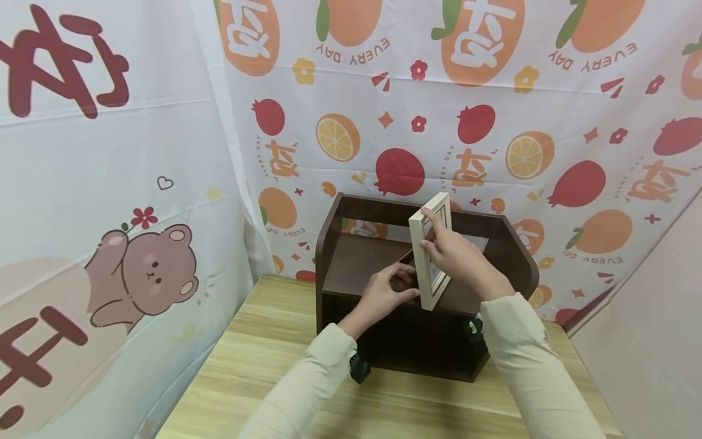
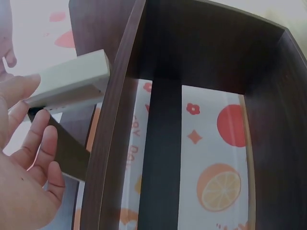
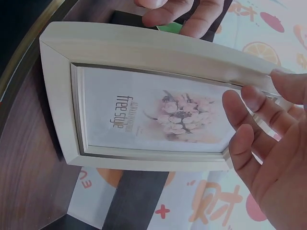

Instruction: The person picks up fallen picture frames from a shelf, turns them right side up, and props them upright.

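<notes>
A cream photo frame (image 1: 424,262) stands upright, side edge toward me, on the upper board of a dark brown desktop shelf (image 1: 362,253). Its front, with a printed flower picture (image 3: 184,115), faces right. My right hand (image 1: 460,256) grips the frame's near side, thumb on the edge and fingers over the front. At the lower near corner, my left hand (image 1: 384,292) touches the frame with its thumb. Its other fingers, loosely bent, lie behind the frame beside a dark support leg (image 2: 69,148).
The shelf stands on a light wood-grain table (image 1: 263,341) against a fruit-print curtain (image 1: 362,97). Side walls (image 1: 326,244) and a back rail (image 1: 378,210) rise around the upper board. A bear-print curtain (image 1: 137,268) hangs at the left.
</notes>
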{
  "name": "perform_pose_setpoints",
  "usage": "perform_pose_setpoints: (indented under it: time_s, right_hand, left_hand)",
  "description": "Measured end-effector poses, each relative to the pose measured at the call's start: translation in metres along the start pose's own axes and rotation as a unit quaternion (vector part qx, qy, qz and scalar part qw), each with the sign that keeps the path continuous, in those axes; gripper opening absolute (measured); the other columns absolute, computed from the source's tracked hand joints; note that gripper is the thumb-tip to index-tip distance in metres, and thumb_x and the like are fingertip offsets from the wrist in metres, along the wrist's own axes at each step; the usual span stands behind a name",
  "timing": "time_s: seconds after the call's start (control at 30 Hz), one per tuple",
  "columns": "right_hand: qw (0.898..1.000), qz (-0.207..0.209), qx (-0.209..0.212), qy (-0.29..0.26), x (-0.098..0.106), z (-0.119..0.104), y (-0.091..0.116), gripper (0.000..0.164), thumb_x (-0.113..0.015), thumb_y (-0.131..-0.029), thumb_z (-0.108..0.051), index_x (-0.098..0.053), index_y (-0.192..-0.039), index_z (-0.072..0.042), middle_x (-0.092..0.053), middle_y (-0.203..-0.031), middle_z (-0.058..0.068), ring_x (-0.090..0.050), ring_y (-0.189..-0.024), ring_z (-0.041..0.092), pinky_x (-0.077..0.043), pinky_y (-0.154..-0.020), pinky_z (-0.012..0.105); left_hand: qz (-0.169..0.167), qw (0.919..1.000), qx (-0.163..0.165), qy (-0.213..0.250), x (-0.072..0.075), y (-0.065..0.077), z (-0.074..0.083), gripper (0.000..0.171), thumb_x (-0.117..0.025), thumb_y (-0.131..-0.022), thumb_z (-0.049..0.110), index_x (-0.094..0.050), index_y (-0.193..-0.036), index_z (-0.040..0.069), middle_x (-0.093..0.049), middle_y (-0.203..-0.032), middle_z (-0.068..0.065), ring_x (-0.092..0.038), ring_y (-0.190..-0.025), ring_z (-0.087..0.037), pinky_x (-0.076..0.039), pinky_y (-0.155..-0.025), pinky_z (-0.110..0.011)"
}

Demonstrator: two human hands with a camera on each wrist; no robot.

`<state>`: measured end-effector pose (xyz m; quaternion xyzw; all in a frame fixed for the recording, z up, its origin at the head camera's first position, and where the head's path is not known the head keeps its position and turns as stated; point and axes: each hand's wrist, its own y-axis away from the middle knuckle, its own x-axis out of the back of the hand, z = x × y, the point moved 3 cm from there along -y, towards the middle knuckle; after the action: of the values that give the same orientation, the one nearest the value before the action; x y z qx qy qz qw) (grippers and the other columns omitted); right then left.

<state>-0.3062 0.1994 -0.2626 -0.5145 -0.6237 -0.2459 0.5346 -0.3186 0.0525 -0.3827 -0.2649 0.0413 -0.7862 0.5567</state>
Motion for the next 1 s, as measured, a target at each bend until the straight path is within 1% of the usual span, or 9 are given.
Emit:
perform_pose_setpoints:
  time_s: [0.2,0.37,0.5,0.73,0.87,1.0]
  right_hand:
    - [1.000,0.005,0.002,0.001,0.001,0.000,0.000,0.063,-0.051,-0.101,-0.019,-0.014,-0.152,-0.011,-0.066,-0.098,0.014,-0.054,-0.060,0.014,-0.044,-0.056,0.030]
    - [1.000,0.008,-0.004,-0.006,0.000,-0.001,-0.001,0.063,-0.051,-0.101,-0.019,-0.015,-0.152,-0.010,-0.066,-0.098,0.013,-0.056,-0.061,0.014,-0.045,-0.057,0.030]
    - [1.000,0.008,-0.009,-0.007,-0.001,-0.003,-0.001,0.064,-0.052,-0.100,-0.018,-0.015,-0.152,-0.010,-0.066,-0.098,0.013,-0.058,-0.065,0.015,-0.047,-0.058,0.030]
    - [1.000,0.016,-0.014,-0.002,-0.001,-0.006,-0.002,0.064,-0.053,-0.100,-0.018,-0.017,-0.152,-0.011,-0.065,-0.098,0.013,-0.057,-0.065,0.016,-0.046,-0.057,0.030]
    - [0.999,0.031,-0.007,0.007,-0.002,-0.007,-0.002,0.062,-0.054,-0.099,-0.018,-0.020,-0.151,-0.010,-0.066,-0.097,0.013,-0.056,-0.063,0.016,-0.044,-0.055,0.029]
    - [0.999,0.042,-0.006,0.011,-0.002,-0.008,-0.002,0.062,-0.055,-0.099,-0.018,-0.022,-0.150,-0.009,-0.067,-0.097,0.013,-0.055,-0.061,0.015,-0.042,-0.053,0.029]
  left_hand:
    - [0.010,0.9998,0.002,0.014,-0.005,0.001,0.003,0.037,-0.074,-0.085,0.018,-0.062,-0.120,0.015,-0.066,-0.106,-0.005,-0.064,-0.095,-0.017,-0.053,-0.081,-0.025]
    - [0.017,0.9994,0.004,0.031,-0.008,0.003,0.003,0.038,-0.074,-0.085,0.015,-0.060,-0.120,0.014,-0.065,-0.107,-0.006,-0.063,-0.095,-0.017,-0.052,-0.083,-0.024]
    - [0.025,0.9990,-0.005,0.036,-0.012,0.004,0.002,0.041,-0.075,-0.084,0.012,-0.056,-0.120,0.014,-0.064,-0.105,-0.007,-0.061,-0.093,-0.016,-0.051,-0.082,-0.024]
    - [0.041,0.9989,-0.016,0.019,-0.018,0.005,0.002,0.045,-0.076,-0.084,0.014,-0.050,-0.120,0.015,-0.063,-0.103,-0.007,-0.058,-0.085,-0.015,-0.048,-0.075,-0.023]
    - [0.055,0.9983,-0.019,0.005,-0.019,0.005,0.003,0.045,-0.076,-0.083,0.015,-0.049,-0.119,0.015,-0.063,-0.101,-0.007,-0.058,-0.084,-0.015,-0.048,-0.074,-0.023]
    - [0.067,0.9976,-0.015,-0.008,-0.020,0.004,0.003,0.045,-0.077,-0.083,0.018,-0.049,-0.119,0.016,-0.063,-0.101,-0.005,-0.058,-0.085,-0.016,-0.047,-0.074,-0.023]
